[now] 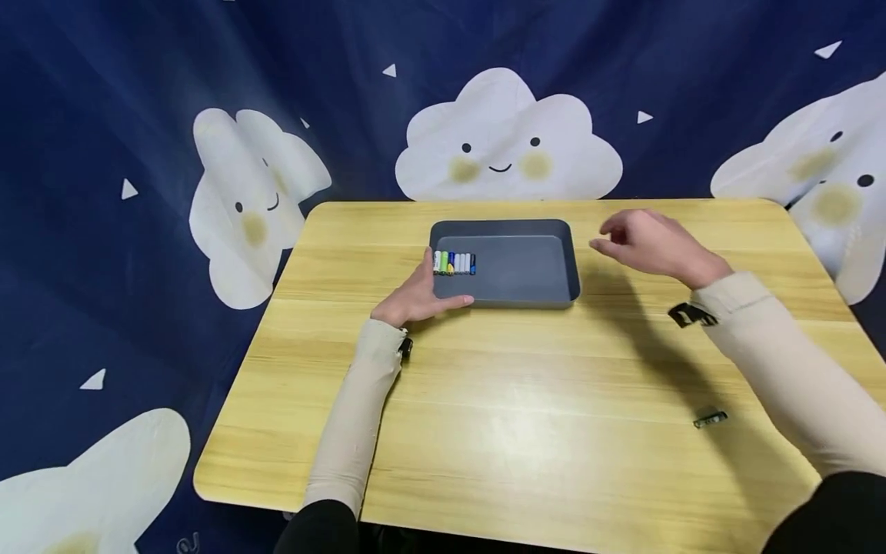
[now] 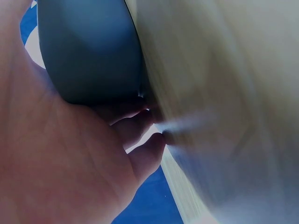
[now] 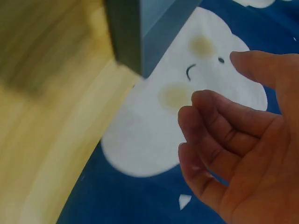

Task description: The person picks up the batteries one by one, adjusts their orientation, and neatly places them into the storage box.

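Observation:
A shallow dark grey tray (image 1: 526,292) lies on the wooden table, its longer side facing me. My left hand (image 1: 418,292) holds the tray's near left corner, thumb along the front wall and fingers on the left side. In the left wrist view, the palm and fingers of the left hand (image 2: 79,149) are against the tray wall (image 2: 93,56). Several batteries (image 1: 454,263) stand side by side in a row inside, at the tray's left end. My right hand (image 1: 651,242) is raised beyond the tray's right side, fingers loosely bent, holding nothing. Its palm (image 3: 261,186) shows bare.
One loose dark battery (image 1: 710,419) lies on the table (image 1: 512,431) at the near right, beside my right forearm. Behind the table's back edge hangs a dark blue cloth (image 1: 346,46) with white smiling clouds (image 1: 508,138).

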`<state>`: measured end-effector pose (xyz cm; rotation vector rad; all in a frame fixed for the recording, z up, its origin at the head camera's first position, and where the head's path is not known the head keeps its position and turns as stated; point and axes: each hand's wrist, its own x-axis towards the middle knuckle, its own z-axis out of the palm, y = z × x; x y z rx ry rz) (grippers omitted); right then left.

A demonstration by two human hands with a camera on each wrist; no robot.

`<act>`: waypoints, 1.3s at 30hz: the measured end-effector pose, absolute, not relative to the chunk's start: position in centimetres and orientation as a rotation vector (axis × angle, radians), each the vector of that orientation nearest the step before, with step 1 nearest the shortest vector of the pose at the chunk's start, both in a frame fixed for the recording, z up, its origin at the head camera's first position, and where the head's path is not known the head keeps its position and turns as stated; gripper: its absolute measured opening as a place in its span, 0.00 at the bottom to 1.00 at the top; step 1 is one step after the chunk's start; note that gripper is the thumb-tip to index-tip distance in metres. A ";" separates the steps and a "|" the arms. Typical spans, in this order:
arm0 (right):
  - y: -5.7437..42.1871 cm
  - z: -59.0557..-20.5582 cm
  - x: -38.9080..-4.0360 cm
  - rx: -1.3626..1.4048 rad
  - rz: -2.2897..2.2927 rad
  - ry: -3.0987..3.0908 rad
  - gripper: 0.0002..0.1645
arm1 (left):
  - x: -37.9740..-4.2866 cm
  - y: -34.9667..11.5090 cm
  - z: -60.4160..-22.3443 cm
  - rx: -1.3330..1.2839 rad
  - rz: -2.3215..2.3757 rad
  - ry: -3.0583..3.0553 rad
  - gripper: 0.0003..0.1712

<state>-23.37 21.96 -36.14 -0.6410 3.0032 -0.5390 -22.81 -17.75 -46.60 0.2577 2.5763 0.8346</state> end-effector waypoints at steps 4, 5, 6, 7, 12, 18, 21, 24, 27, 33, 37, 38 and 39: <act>24.8 -36.3 -20.5 -0.524 -0.516 3.020 0.19 | -22.8 -17.6 -46.6 0.261 0.818 2.568 0.84; 25.4 -36.4 -19.8 -0.503 -0.513 3.024 0.19 | -22.8 -17.6 -46.6 0.258 0.826 2.568 0.84; 26.0 -36.5 -19.3 -0.490 -0.511 3.033 0.19 | -22.7 -17.6 -46.6 0.255 0.832 2.570 0.84; 26.5 -36.6 -18.7 -0.481 -0.511 3.039 0.20 | -22.7 -17.6 -46.6 0.254 0.841 2.571 0.84; 28.3 -37.1 -16.1 -0.439 -0.495 3.070 0.19 | -22.7 -17.7 -46.5 0.264 0.896 2.554 0.84; 29.7 -38.5 -13.4 -0.389 -0.465 3.062 0.21 | -22.9 -17.8 -46.6 0.247 0.909 2.586 0.85; 30.6 -39.5 -11.3 -0.344 -0.447 3.046 0.21 | -22.9 -17.7 -46.5 0.249 0.904 2.570 0.84; 31.5 -40.6 -9.1 -0.283 -0.428 3.012 0.21 | -22.9 -17.6 -46.3 0.251 0.888 2.548 0.83; 32.1 -41.2 -7.2 -0.227 -0.388 2.952 0.22 | -22.9 -17.5 -46.2 0.255 0.882 2.542 0.83; 32.6 -42.6 -3.6 -0.142 -0.336 2.847 0.30 | -22.9 -17.6 -46.3 0.250 0.886 2.538 0.84; 32.3 -43.3 -1.9 -0.103 -0.330 2.802 0.34 | -22.9 -17.8 -46.4 0.245 0.882 2.547 0.84; 32.2 -43.4 -1.6 -0.086 -0.328 2.789 0.36 | -22.9 -17.8 -46.4 0.245 0.882 2.546 0.84; 32.2 -43.5 -1.4 -0.068 -0.324 2.775 0.36 | -22.9 -17.8 -46.3 0.245 0.881 2.544 0.84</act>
